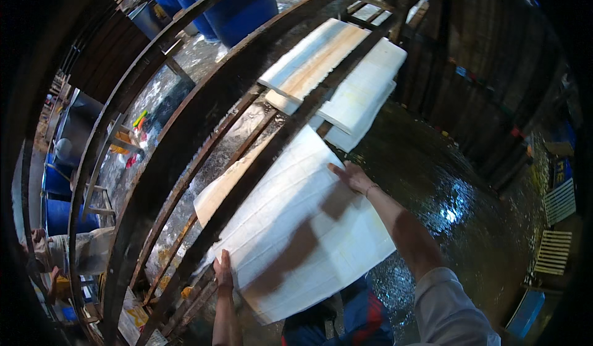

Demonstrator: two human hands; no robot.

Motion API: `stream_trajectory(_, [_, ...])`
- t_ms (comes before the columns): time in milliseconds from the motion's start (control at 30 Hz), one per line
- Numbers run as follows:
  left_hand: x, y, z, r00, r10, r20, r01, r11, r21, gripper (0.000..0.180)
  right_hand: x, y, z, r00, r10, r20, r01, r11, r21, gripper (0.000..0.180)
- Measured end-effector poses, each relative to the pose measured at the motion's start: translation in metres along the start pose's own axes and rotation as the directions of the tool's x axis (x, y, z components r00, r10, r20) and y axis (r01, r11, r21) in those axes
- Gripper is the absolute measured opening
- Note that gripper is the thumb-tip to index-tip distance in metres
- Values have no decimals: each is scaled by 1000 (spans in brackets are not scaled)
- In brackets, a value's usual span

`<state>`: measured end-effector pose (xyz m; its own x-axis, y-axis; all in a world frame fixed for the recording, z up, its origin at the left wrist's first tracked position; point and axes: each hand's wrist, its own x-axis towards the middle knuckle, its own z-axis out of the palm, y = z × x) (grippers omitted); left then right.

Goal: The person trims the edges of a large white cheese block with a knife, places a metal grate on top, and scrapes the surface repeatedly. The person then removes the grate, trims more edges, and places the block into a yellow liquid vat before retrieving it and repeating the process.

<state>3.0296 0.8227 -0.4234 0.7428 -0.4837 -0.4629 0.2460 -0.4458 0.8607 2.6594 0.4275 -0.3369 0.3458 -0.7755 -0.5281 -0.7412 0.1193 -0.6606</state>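
White sheet: we hold the broad white sheet (346, 247) in front of our legs, between our 2 hands, on the near side of the dark wooden rail (278, 150).
Left hand: our left hand (223, 272) is closed at the lower left edge; part of the grip is hidden, so we cannot tell how deep the fingers reach.
Right hand: our right hand (353, 178) pinches the upper right edge, fingers bent over it.
Tension: we do well to pull evenly with both hands, since a slack middle would likely sag and crease more.
Rail edge: we should lift the sheet over the rough timber rather than drag it, as it might snag.
Wet floor: the dark floor (426, 191) shines with water, so we best carry the near corners high and place our feet with care.
Sheet surface: the white is uneven, with a faint yellow tint toward the right corner and near edge.
Creases: fine, roughly parallel lines run across it; we cannot tell whether they are folds or seams.
Shadow: a dark arm-shaped band crosses the middle, so we cannot judge marks there.
Stacks: beyond the far end lie 2 piles, a striped blue-and-tan pile (324, 52) and a white pile (364, 89).
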Motion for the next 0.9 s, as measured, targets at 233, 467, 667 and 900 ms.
stream_trajectory(233, [-115, -9, 5, 990, 72, 125, -83, 993, 83, 43, -160, 92, -5, 982, 154, -110, -125, 964, 236, 90])
stream_trajectory(467, [-188, -24, 33, 988, 85, 130, -114, 964, 241, 53, -233, 204, -22, 964, 195, -182, -139, 949, 282, 88])
stream_trajectory(667, [-263, 5, 61, 977, 121, 177, -142, 984, 106, 51, -307, 234, -81, 939, 312, -142, -249, 906, 343, 103])
stream_trajectory(900, [-308, 18, 54, 906, 85, 414, -81, 996, -27, 56, -429, 268, -142, 901, 289, -324, -102, 866, 489, 59])
